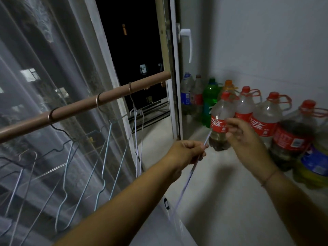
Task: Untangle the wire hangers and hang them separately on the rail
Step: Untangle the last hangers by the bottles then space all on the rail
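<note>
A sheer curtain [44,68] covers the left side. To its right the window [138,41] shows dark, and its white handle [188,41] sits on the frame at the far right edge. A brown rail [110,94] slants from the near left up to the window frame.

A white bench [221,174] runs along the right wall. It carries a row of plastic bottles [287,135] with red caps and red labels, and a green bottle [210,102] stands farther back.

Three hooks sit apart on the rail. A dark hanger [60,129] hangs nearest the left, pale blue hangers [104,157] hang in the middle, and a white hanger [136,139] hangs at the far end by the window frame. The lower parts of these wires overlap against the curtain, so I cannot tell how many there are.

The left grip [188,151] is closed round one straight length of a pale wire hanger [186,181], away from the rail, over the bench edge. The wire runs down and near from the fist, and a short end sticks up toward the bottles.

The right grip [245,139] hovers just right of that end, in front of the red-label bottles. Its fingers are blurred, so I cannot tell whether it is open or pinching. A thin cord [269,176] circles that wrist.
</note>
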Motion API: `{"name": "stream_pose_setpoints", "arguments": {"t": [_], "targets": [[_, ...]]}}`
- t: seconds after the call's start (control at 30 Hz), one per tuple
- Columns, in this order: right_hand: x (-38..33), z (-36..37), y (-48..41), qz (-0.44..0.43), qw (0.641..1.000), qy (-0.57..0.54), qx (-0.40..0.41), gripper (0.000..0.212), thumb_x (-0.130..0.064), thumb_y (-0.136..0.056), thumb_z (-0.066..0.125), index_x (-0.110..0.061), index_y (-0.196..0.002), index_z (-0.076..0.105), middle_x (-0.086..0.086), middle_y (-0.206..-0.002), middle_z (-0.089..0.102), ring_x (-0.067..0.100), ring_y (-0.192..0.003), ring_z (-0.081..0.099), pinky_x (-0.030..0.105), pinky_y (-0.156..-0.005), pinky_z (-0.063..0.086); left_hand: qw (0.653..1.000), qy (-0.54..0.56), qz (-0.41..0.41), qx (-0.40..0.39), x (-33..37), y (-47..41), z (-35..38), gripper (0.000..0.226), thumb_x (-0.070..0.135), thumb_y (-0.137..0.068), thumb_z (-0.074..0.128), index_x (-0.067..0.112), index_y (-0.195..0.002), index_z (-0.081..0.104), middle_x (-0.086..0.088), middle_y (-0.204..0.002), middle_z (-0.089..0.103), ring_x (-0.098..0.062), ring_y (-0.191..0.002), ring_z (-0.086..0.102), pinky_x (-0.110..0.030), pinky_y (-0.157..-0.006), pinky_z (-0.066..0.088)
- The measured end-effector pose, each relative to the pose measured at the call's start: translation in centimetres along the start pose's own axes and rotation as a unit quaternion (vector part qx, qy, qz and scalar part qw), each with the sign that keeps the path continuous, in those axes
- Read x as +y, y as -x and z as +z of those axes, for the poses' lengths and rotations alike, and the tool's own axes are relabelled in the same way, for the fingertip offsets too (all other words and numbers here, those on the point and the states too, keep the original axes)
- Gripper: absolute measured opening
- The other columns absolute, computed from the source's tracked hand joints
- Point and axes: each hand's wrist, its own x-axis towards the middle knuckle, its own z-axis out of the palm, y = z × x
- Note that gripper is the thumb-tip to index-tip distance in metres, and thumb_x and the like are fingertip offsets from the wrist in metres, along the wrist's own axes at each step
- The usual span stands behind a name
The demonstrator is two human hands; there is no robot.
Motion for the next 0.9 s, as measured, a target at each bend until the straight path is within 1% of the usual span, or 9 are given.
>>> {"name": "stream_pose_setpoints", "arguments": {"t": [0.13,0.23,0.3,0.4,0.5,0.57,0.67,0.8,0.9], "targets": [[-0.3,-2.3,-1.9,-0.087,0.975,0.173,-0.106,0.025,-0.012,-0.087,0.056,-0.016,-0.112,0.059,-0.004,-0.11,0.053,0.011,-0.101,0.052,0.011,-0.077,0.04,0.998,-0.051,0.006,-0.027,-0.1,0.1,0.2,0.023,0.016,-0.094,0.049,0.012,-0.105,0.068,0.002,-0.08,0.061,-0.01,-0.076,0.052,-0.017,-0.066,0.043],[-0.7,-3.6,-1.2,-0.075,0.968,0.165,-0.172,0.017,-0.013,-0.086,0.058,-0.023,-0.098,0.064,-0.013,-0.095,0.061,0.0,-0.085,0.059,0.001,-0.068,0.043,0.996,-0.084,0.012,-0.036,0.0,-0.1,0.4,0.025,0.016,-0.095,0.048,0.012,-0.111,0.067,0.006,-0.083,0.061,-0.009,-0.08,0.052,-0.018,-0.069,0.042],[-0.8,-4.1,-0.7,-0.055,0.966,0.163,-0.194,0.012,-0.014,-0.086,0.059,-0.023,-0.084,0.066,-0.005,-0.082,0.066,-0.003,-0.08,0.059,0.007,-0.068,0.043,0.994,-0.1,0.014,-0.038,0.0,-0.3,0.7,0.024,0.016,-0.095,0.048,0.016,-0.107,0.069,0.009,-0.085,0.062,-0.007,-0.083,0.053,-0.017,-0.07,0.041],[-0.9,-4.4,0.3,-0.023,0.971,0.151,-0.184,0.015,-0.015,-0.087,0.057,-0.02,-0.075,0.065,0.006,-0.069,0.065,0.007,-0.069,0.06,0.015,-0.069,0.039,0.995,-0.092,0.031,-0.015,-0.1,-0.4,1.2,0.017,0.016,-0.092,0.053,0.017,-0.099,0.068,0.007,-0.093,0.063,-0.005,-0.089,0.056,-0.014,-0.073,0.043],[-1.0,-4.0,1.0,0.0,0.979,0.128,-0.157,0.015,-0.016,-0.087,0.056,-0.017,-0.077,0.066,0.008,-0.067,0.064,0.011,-0.065,0.06,0.015,-0.065,0.044,0.986,-0.089,0.104,0.092,0.0,-0.5,1.8,0.004,0.02,-0.086,0.063,0.017,-0.088,0.063,-0.005,-0.091,0.065,-0.013,-0.084,0.06,-0.019,-0.072,0.048],[-1.1,-3.2,1.3,0.019,0.985,0.092,-0.146,0.013,-0.013,-0.087,0.056,-0.015,-0.079,0.066,0.008,-0.067,0.063,0.01,-0.063,0.058,0.012,-0.061,0.046,0.975,-0.091,0.146,0.143,0.2,-0.4,2.3,0.007,0.023,-0.084,0.066,0.018,-0.082,0.062,-0.006,-0.083,0.065,-0.013,-0.075,0.06,-0.02,-0.067,0.05],[-1.5,-2.1,1.2,0.036,0.99,0.055,-0.129,0.015,-0.01,-0.089,0.053,-0.013,-0.082,0.065,0.008,-0.067,0.061,0.013,-0.063,0.057,0.014,-0.058,0.048,0.974,-0.078,0.157,0.141,0.8,0.0,3.1,0.01,0.027,-0.083,0.066,0.018,-0.078,0.067,-0.005,-0.077,0.067,-0.017,-0.074,0.063,-0.027,-0.07,0.054],[-2.3,-0.2,0.4,0.031,0.994,0.024,-0.106,0.018,-0.009,-0.092,0.047,-0.012,-0.086,0.063,0.006,-0.069,0.061,0.016,-0.068,0.06,0.02,-0.062,0.051,0.98,-0.054,0.153,0.118,1.5,-0.1,3.0,0.014,0.025,-0.086,0.063,0.022,-0.075,0.071,0.013,-0.06,0.065,0.007,-0.059,0.058,-0.014,-0.063,0.048],[-3.7,1.3,-0.8,0.022,0.994,-0.006,-0.108,0.02,-0.011,-0.093,0.043,-0.012,-0.092,0.063,0.004,-0.07,0.062,0.011,-0.065,0.062,0.02,-0.06,0.052,0.981,-0.008,0.143,0.13,2.9,-0.4,2.0,0.017,0.021,-0.087,0.061,0.009,-0.08,0.071,0.004,-0.062,0.061,-0.004,-0.061,0.055,-0.019,-0.064,0.046]]}}
